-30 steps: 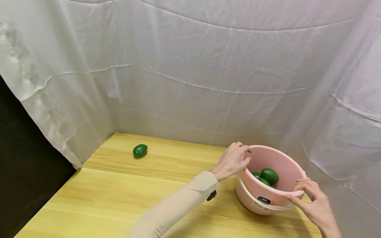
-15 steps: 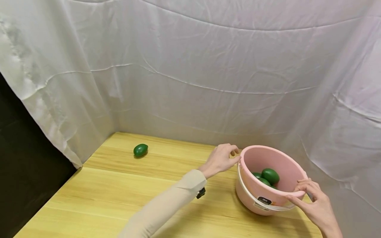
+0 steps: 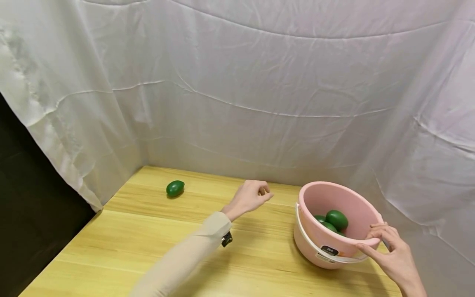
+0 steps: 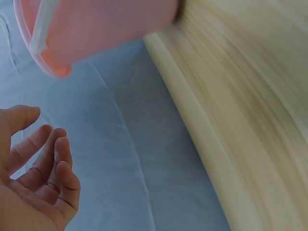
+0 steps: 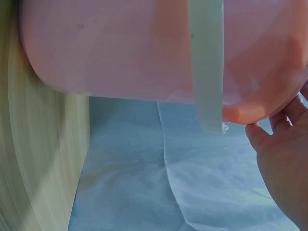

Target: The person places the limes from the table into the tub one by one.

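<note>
A pink bucket (image 3: 311, 243) with a white handle (image 3: 315, 247) stands at the table's right side, several green avocado-like fruits (image 3: 337, 220) inside it. My right hand (image 3: 397, 253) grips the bucket's near right rim, thumb outside and fingers over the edge; the right wrist view shows the thumb (image 5: 257, 137) against the rim. My left hand (image 3: 248, 199) is in the air left of the bucket, its fingers loosely curled and holding nothing. In the left wrist view that hand (image 4: 38, 173) is apart from the bucket. Another green fruit (image 3: 175, 188) lies alone at the table's far left.
The wooden table (image 3: 148, 247) ends at a pale curtain (image 3: 237, 103) along the back and right. Dark cloth (image 3: 33, 206) hangs beyond the left edge. A label (image 3: 329, 250) is on the bucket's front.
My left hand has let go of the bucket's left rim and moved left, away from it. The right hand keeps its grip, and the bucket and fruits have stayed put.
</note>
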Motion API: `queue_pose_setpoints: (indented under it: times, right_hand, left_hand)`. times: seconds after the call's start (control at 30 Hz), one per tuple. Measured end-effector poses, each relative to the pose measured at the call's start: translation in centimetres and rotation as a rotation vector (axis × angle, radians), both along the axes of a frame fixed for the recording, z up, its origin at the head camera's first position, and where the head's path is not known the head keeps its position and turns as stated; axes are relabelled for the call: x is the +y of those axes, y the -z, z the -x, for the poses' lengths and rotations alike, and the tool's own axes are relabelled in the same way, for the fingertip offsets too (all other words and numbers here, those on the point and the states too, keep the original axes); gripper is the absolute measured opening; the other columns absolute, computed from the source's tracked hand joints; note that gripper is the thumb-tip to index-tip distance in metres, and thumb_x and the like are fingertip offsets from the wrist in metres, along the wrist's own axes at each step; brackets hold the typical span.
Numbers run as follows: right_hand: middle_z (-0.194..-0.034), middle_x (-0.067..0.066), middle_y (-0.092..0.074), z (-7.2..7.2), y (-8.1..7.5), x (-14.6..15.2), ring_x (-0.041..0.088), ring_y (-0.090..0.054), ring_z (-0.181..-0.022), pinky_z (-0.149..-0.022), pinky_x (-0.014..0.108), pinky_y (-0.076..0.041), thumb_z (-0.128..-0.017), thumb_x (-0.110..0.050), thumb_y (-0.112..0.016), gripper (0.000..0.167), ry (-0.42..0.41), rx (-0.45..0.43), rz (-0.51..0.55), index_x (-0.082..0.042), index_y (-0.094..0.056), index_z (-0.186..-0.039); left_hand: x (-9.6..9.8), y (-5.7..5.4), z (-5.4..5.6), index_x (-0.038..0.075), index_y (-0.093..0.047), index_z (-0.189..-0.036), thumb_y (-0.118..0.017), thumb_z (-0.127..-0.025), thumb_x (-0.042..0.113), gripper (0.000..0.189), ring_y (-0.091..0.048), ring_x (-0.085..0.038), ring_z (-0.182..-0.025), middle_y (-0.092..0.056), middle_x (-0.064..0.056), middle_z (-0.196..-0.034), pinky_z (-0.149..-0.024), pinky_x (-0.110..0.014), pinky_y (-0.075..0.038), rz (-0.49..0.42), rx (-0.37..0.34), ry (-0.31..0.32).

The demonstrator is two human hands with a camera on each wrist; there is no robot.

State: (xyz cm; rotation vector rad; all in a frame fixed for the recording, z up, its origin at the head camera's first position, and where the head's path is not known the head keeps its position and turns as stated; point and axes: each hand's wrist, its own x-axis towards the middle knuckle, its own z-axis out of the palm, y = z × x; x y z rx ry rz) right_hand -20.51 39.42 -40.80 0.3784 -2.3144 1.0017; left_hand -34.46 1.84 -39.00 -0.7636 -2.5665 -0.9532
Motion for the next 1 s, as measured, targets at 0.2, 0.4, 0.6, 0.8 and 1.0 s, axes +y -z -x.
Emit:
queue_pose_setpoints:
  times: [0.2, 0.4, 0.6, 0.8, 1.0]
  right_hand:
    - [-0.109, -0.009, -0.056, -0.1, 0.1, 0.0, -0.002, -0.044, -0.113, -0.099, 0.001, -0.028, -0.068, 0.008, -0.083, 0.030, 0.002, -0.005, 0.003, -0.010, -0.062, -0.081]
    - [-0.106, -0.008, -0.057, -0.1, 0.1, 0.1, -0.001, -0.044, -0.113, -0.102, 0.002, -0.027, -0.067, 0.009, -0.083, 0.032, 0.002, 0.008, 0.004, -0.010, -0.062, -0.080]
    - [-0.107, -0.008, -0.057, 0.0, 0.1, 0.1, -0.002, -0.045, -0.114, -0.102, 0.002, -0.026, -0.067, 0.009, -0.084, 0.032, -0.002, 0.008, 0.000, -0.011, -0.063, -0.080]
    - [-0.107, -0.008, -0.057, 0.1, 0.1, 0.2, -0.001, -0.044, -0.114, -0.102, 0.002, -0.026, -0.067, 0.008, -0.084, 0.031, 0.000, 0.004, 0.002, -0.010, -0.063, -0.080]
    - [-0.108, -0.010, -0.056, 0.1, 0.1, 0.1, -0.002, -0.044, -0.114, -0.101, 0.001, -0.026, -0.067, 0.007, -0.084, 0.031, 0.008, 0.008, -0.002, -0.011, -0.063, -0.080]
  left_hand:
    - [-3.0, 1.0, 0.7, 0.022, -0.073, -0.093, -0.066, -0.092, 0.040, 0.019, -0.063, -0.004, -0.073, -0.071, 0.007, -0.085, -0.068, -0.025, -0.051, -0.010, -0.046, -0.040]
    - [-5.9, 1.5, 1.6, 0.021, -0.073, -0.093, -0.066, -0.092, 0.039, 0.019, -0.062, -0.006, -0.073, -0.071, 0.006, -0.084, -0.067, -0.027, -0.051, -0.052, -0.073, -0.101]
    - [-8.7, 1.9, 2.4, 0.019, -0.074, -0.093, -0.067, -0.092, 0.035, 0.017, -0.059, -0.008, -0.067, -0.069, 0.007, -0.080, -0.063, -0.027, -0.049, -0.100, -0.099, -0.170]
    - [-11.1, 3.0, 3.0, 0.017, -0.072, -0.099, -0.067, -0.093, 0.032, 0.018, -0.062, -0.012, -0.073, -0.071, 0.001, -0.087, -0.065, -0.030, -0.050, -0.085, -0.169, -0.260]
    - [-13.9, 4.1, 3.7, 0.012, -0.068, -0.111, -0.064, -0.094, 0.031, 0.025, -0.064, -0.017, -0.075, -0.072, -0.007, -0.095, -0.063, -0.030, -0.051, -0.037, -0.236, -0.339]
